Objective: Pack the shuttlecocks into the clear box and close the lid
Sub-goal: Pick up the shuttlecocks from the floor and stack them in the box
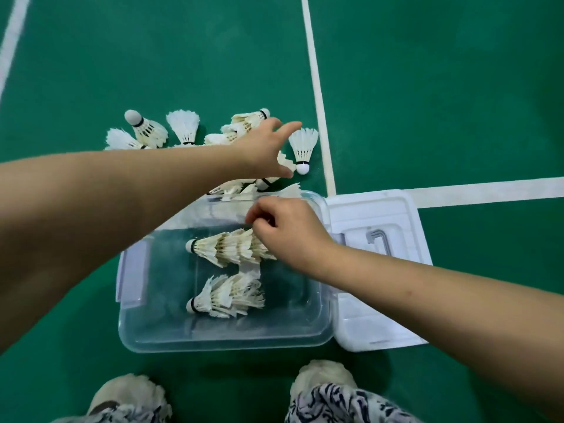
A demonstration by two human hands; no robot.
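- The loose white feather shuttlecocks (146,129) lie scattered on the green court floor (427,87) beyond the box, not yet packed
- The left hand (268,148) reaches over them, fingers spread and holding nothing, thumb and forefinger either side of one white shuttlecock lying cork-down (302,148) by the white court line (317,87); best taken at the cork end, not by the fragile feathers
- The clear plastic box (326,300) holds two nested rows of shuttlecocks (225,296), corks pointing left
- The right hand (290,230), fingers curled, seems to pinch the feather end of the far row (225,248); each new one should slide in cork-first, gently
- The white lid (378,209) lies off, touching the box's right side
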